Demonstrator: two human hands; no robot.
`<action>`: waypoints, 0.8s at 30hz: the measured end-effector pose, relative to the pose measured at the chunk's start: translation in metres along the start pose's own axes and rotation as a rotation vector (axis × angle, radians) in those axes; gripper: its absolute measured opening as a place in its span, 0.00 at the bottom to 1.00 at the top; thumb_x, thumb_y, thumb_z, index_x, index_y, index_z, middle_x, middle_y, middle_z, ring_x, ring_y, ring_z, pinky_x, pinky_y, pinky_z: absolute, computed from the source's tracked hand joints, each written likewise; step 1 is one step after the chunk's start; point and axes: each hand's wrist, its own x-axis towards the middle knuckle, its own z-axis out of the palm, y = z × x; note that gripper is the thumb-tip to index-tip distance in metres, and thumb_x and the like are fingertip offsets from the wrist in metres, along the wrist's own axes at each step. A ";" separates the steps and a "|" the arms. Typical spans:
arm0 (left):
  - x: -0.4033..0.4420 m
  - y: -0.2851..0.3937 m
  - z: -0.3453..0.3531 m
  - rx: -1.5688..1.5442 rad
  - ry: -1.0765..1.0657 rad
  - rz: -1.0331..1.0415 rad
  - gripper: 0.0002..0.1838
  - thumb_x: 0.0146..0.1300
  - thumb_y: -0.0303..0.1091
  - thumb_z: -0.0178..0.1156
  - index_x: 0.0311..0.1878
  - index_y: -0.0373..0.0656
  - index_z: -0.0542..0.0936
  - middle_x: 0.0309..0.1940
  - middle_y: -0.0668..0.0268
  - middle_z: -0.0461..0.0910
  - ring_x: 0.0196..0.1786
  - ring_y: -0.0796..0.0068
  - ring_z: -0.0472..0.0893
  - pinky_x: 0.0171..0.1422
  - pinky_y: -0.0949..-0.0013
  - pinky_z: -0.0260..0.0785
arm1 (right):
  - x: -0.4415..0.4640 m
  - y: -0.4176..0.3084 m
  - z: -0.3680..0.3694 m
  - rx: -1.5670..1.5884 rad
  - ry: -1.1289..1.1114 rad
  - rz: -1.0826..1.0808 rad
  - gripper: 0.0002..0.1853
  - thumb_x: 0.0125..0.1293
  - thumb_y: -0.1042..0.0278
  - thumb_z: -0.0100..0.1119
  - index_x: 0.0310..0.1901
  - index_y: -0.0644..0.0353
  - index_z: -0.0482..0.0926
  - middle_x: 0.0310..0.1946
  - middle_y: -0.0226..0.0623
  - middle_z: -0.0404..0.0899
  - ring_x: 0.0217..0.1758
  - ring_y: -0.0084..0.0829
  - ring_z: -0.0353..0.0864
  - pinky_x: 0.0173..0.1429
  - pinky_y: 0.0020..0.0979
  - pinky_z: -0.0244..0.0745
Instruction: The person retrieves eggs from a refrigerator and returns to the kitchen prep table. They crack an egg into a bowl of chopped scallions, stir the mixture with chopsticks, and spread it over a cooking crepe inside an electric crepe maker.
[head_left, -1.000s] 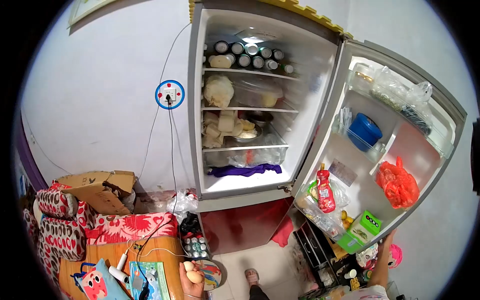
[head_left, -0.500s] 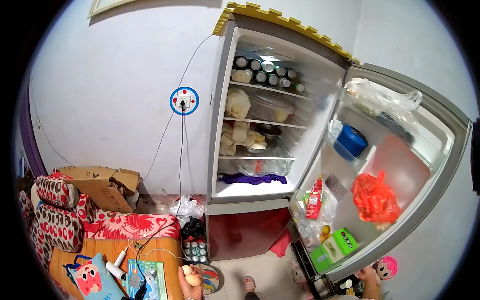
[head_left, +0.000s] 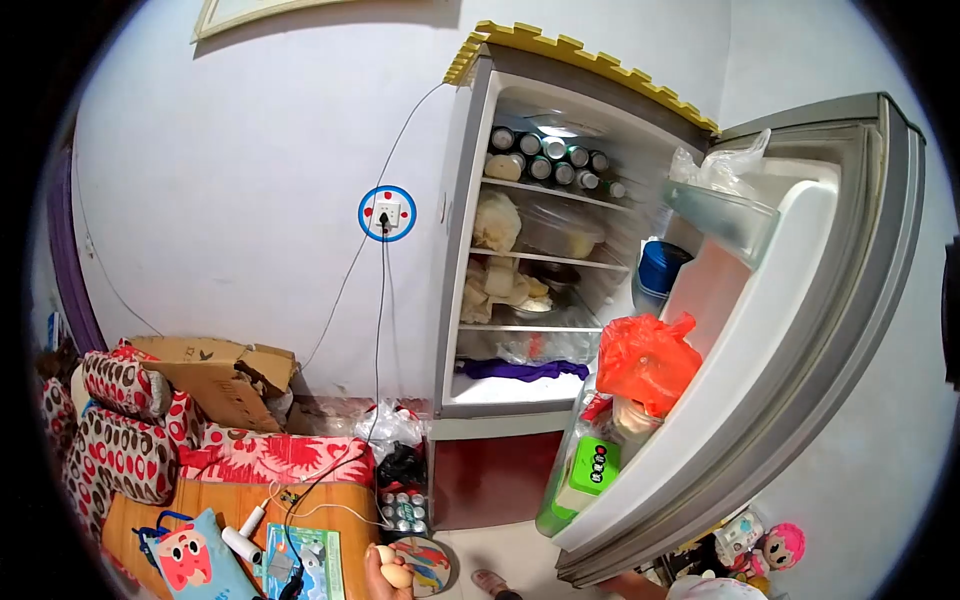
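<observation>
My left hand (head_left: 377,582), low in the view beside the wooden table, is closed around eggs (head_left: 397,576); two of them show. Part of my right hand or forearm (head_left: 632,584) shows at the bottom, by the lower edge of the fridge door (head_left: 800,370); its fingers are hidden. The door stands partly open, with a red plastic bag (head_left: 648,365), a blue-lidded tub (head_left: 662,268) and a green box (head_left: 592,468) along its inner side. The fridge (head_left: 505,405) shows cans (head_left: 553,148) on its top shelf and bags and bowls lower down.
A wooden table (head_left: 345,500) at lower left holds a blue cushion (head_left: 205,560), a white hairdryer (head_left: 240,545) and a booklet (head_left: 318,560). A power cord (head_left: 377,330) hangs from the wall socket. A round stool (head_left: 425,565) and a pink-haired doll (head_left: 780,548) stand low down.
The fridge door has swung toward the fridge and is less open. My right hand has moved left with it. The left hand still holds the eggs; the view has shifted slightly.
</observation>
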 end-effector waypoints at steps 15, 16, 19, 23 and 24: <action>0.026 -0.011 0.009 0.075 0.110 -0.119 0.11 0.63 0.41 0.50 0.36 0.43 0.73 0.25 0.66 0.75 0.27 0.75 0.75 0.28 0.74 0.71 | -0.029 0.038 -0.050 0.332 0.339 -0.039 0.24 0.62 0.44 0.47 0.38 0.62 0.74 0.32 0.42 0.78 0.35 0.37 0.78 0.39 0.36 0.76; 0.028 -0.012 0.010 0.096 0.110 -0.126 0.11 0.63 0.41 0.49 0.36 0.44 0.73 0.25 0.66 0.75 0.27 0.76 0.75 0.28 0.74 0.71 | -0.029 0.046 -0.050 0.366 0.347 -0.021 0.24 0.62 0.44 0.47 0.37 0.62 0.74 0.32 0.42 0.78 0.35 0.37 0.79 0.39 0.36 0.76; 0.041 -0.014 0.011 0.138 0.016 -0.152 0.11 0.64 0.42 0.49 0.36 0.44 0.73 0.25 0.67 0.75 0.26 0.76 0.75 0.27 0.75 0.70 | -0.013 0.074 -0.039 0.436 0.307 0.083 0.24 0.62 0.44 0.47 0.37 0.62 0.74 0.31 0.43 0.78 0.34 0.38 0.79 0.39 0.36 0.75; 0.052 -0.018 0.049 0.220 -0.008 -0.180 0.11 0.64 0.42 0.48 0.36 0.45 0.73 0.24 0.68 0.75 0.25 0.76 0.74 0.26 0.75 0.70 | 0.111 0.062 0.013 0.608 0.073 0.098 0.25 0.62 0.45 0.49 0.35 0.65 0.74 0.31 0.42 0.78 0.35 0.37 0.78 0.40 0.34 0.75; 0.054 -0.020 0.061 0.273 0.074 -0.155 0.11 0.64 0.42 0.48 0.37 0.45 0.73 0.24 0.69 0.74 0.25 0.76 0.74 0.26 0.75 0.70 | 0.131 0.010 0.032 0.642 -0.204 -0.066 0.25 0.62 0.45 0.49 0.36 0.65 0.74 0.31 0.42 0.78 0.35 0.34 0.79 0.38 0.32 0.75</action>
